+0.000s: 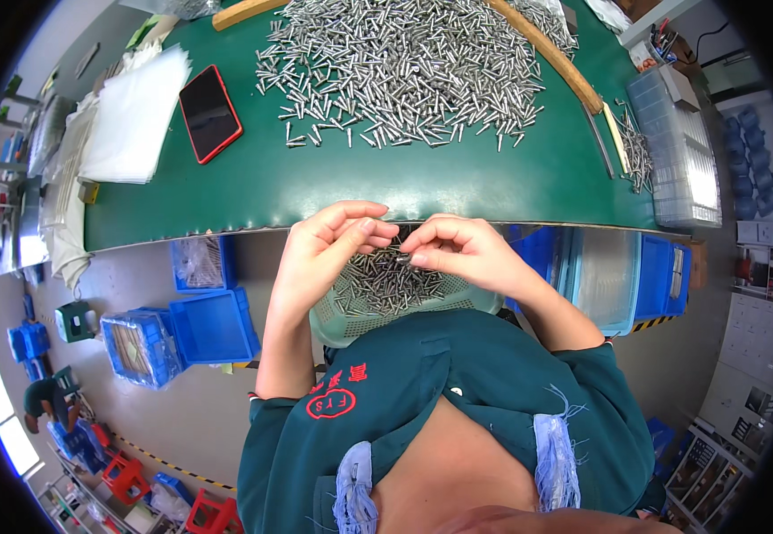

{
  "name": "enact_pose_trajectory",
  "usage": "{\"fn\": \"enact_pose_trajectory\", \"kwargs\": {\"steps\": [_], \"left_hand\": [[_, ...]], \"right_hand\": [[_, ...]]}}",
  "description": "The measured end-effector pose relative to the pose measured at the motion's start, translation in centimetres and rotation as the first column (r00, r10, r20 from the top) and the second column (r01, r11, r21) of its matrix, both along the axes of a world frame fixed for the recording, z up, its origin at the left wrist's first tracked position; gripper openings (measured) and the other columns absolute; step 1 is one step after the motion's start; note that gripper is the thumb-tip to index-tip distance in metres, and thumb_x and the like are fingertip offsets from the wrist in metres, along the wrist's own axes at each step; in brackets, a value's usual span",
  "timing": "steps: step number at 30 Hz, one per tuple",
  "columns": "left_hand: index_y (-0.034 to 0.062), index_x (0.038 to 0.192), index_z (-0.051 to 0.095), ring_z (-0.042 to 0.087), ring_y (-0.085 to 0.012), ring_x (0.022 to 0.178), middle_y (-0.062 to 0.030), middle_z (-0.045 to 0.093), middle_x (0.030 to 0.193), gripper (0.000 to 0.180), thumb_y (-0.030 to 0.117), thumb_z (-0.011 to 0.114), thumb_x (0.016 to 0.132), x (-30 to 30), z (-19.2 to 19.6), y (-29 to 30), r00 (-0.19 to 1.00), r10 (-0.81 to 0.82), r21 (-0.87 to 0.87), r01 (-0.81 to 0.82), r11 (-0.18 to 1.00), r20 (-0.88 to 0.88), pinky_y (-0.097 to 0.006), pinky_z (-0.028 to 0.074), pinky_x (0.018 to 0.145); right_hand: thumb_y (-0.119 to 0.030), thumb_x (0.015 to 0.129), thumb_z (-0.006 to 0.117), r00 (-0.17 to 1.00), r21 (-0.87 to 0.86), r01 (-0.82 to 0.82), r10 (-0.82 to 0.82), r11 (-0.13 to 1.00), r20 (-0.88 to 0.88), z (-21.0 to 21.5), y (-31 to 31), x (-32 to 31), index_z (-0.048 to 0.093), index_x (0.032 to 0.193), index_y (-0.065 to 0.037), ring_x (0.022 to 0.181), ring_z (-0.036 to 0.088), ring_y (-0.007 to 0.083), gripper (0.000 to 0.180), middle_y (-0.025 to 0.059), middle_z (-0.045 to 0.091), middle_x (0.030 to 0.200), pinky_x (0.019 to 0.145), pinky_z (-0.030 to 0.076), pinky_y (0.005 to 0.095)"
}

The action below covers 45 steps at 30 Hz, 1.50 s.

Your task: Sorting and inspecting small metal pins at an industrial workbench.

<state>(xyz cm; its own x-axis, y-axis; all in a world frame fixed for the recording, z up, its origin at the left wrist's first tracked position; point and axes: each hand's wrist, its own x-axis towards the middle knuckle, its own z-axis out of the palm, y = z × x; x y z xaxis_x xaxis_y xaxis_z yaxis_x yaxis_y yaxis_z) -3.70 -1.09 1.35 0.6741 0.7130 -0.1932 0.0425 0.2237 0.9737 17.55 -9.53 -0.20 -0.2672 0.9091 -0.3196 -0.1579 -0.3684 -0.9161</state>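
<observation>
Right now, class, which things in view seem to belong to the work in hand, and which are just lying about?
Seemingly part of the work:
left hand and right hand
pale green basket below them
metal pieces in it
heap of metal pieces on the table

Apparently just lying about:
red-edged phone
white sheets
red stools
</observation>
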Motion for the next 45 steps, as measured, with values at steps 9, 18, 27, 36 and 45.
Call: {"fn": "enact_pose_trajectory", "kwargs": {"steps": [9, 18, 27, 36, 45], "left_hand": [[0.0073, 0.109, 0.066, 0.068, -0.0212, 0.087, -0.0101, 0.070, 0.099, 0.019, 0.014, 0.059, 0.092, 2.6, -1.3, 1.7, 0.913, 0.301, 0.588, -0.088, 0.804, -0.275, -0.032, 0.052, 0.079], [0.0099, 0.102, 0.069, 0.058, -0.0239, 0.090, -0.0073, 0.059, 0.098, 0.022, 0.006, 0.063, 0.081, 6.8, -3.7, 5.0, 0.842, 0.466, 0.939, 0.127, 0.321, -0.273, -0.037, 0.048, 0.080], [0.0093, 0.104, 0.068, 0.057, -0.0261, 0.091, -0.0060, 0.060, 0.100, 0.025, 0.001, 0.062, 0.081, 3.6, -2.8, 2.9, 0.877, 0.379, 0.923, 0.158, 0.352, -0.295, -0.037, 0.047, 0.081], [0.0077, 0.111, 0.062, 0.057, -0.0273, 0.096, -0.0080, 0.059, 0.107, 0.028, 0.005, 0.062, 0.083, 4.4, -2.6, 2.6, 0.837, 0.426, 0.900, 0.163, 0.404, -0.343, -0.038, 0.045, 0.085], [0.0072, 0.109, 0.064, 0.056, -0.0272, 0.097, -0.0067, 0.060, 0.118, 0.030, 0.003, 0.063, 0.079, 4.2, -2.9, 4.1, 0.891, 0.310, 0.926, 0.244, 0.286, -0.331, -0.038, 0.046, 0.084]], "right_hand": [[-0.018, 0.088, 0.065, 0.672, 0.597, 0.008, -0.446, 0.802, 0.590, -0.5, 3.4, 1.8, 0.066, 0.108, -0.010, 0.076, 0.063, 0.0207, 0.022, 0.0063, 0.061, 0.092, 0.065, 0.051, 0.0325], [-0.018, 0.086, 0.065, 0.324, 0.660, -0.132, -0.598, 0.739, 0.734, -1.8, 6.3, 0.8, 0.065, 0.100, -0.014, 0.071, 0.063, 0.0221, 0.015, 0.0044, 0.057, 0.086, 0.061, 0.051, 0.0350], [-0.017, 0.082, 0.070, 0.438, 0.670, -0.085, -0.576, 0.738, 0.690, -1.8, 5.3, 1.2, 0.062, 0.089, -0.009, 0.074, 0.064, 0.0230, 0.012, 0.0035, 0.059, 0.091, 0.063, 0.052, 0.0364], [-0.022, 0.082, 0.069, 0.489, 0.637, -0.200, -0.488, 0.744, 0.723, -0.8, 5.7, 0.5, 0.066, 0.103, -0.011, 0.093, 0.061, 0.0223, 0.024, 0.0029, 0.059, 0.099, 0.075, 0.052, 0.0362], [-0.015, 0.081, 0.070, 0.468, 0.658, -0.255, -0.505, 0.708, 0.725, -1.1, 4.6, 1.0, 0.066, 0.100, -0.009, 0.092, 0.061, 0.0230, 0.021, 0.0039, 0.061, 0.098, 0.077, 0.051, 0.0342]]}}
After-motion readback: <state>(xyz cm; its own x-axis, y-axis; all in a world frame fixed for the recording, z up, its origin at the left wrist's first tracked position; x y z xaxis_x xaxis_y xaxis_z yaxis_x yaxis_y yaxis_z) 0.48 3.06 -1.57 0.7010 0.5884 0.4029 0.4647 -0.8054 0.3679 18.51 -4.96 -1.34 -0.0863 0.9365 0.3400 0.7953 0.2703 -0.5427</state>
